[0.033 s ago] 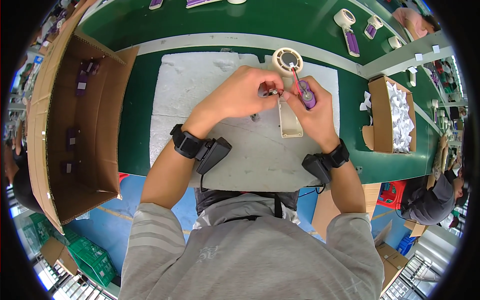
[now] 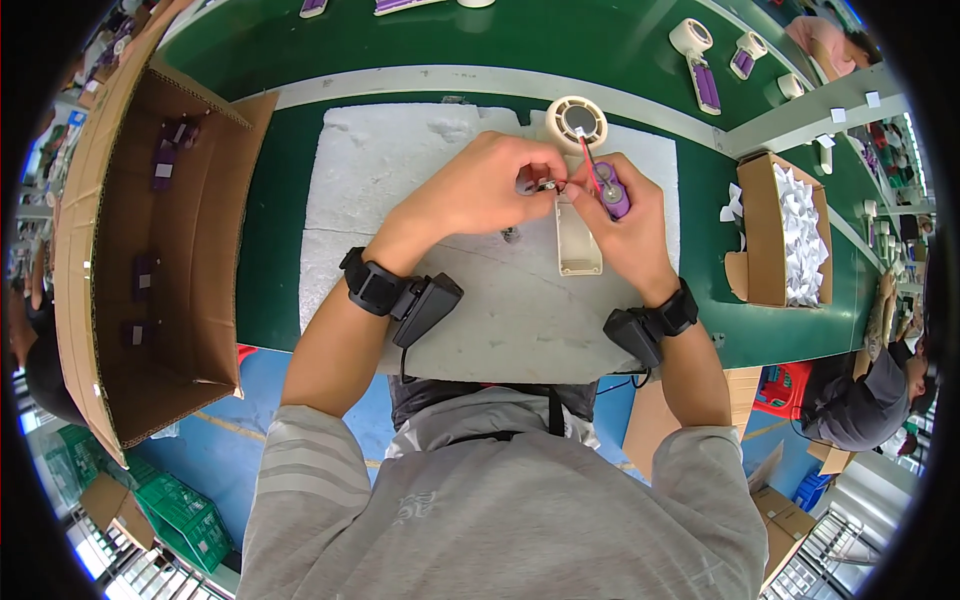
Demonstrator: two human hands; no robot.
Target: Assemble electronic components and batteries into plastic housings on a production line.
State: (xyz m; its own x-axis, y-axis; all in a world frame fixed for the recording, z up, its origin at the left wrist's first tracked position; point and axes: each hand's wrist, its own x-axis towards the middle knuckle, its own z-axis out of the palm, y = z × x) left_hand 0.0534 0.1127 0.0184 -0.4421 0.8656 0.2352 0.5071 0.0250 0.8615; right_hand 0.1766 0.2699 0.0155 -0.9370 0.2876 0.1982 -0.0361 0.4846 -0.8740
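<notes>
A cream handheld fan casing lies on a white foam board point(image 2: 420, 310), its round fan head point(image 2: 577, 124) away from me and its open hollow handle point(image 2: 581, 245) toward me. My left hand point(image 2: 490, 180) is closed in a pinch on a small circuit board point(image 2: 545, 185) just above the handle. My right hand point(image 2: 635, 215) is wrapped round a purple battery pack point(image 2: 612, 193), its thumb and fingertips close to the board. Red and dark wires point(image 2: 588, 155) run from the fan head down to between my hands. Fingers partly cover the wire ends.
At left stands a tall open cardboard box point(image 2: 165, 260) with several purple packs inside. A small carton point(image 2: 762, 230) of white paper-like pieces sits at right. Beyond a pale rail point(image 2: 440, 78), more fans with purple batteries point(image 2: 700, 70) lie on the green surface. Co-workers are at the right edge.
The fan casing has turned very slightly, its handle end shifting a little left. The wires have moved a touch; both hands keep their holds.
</notes>
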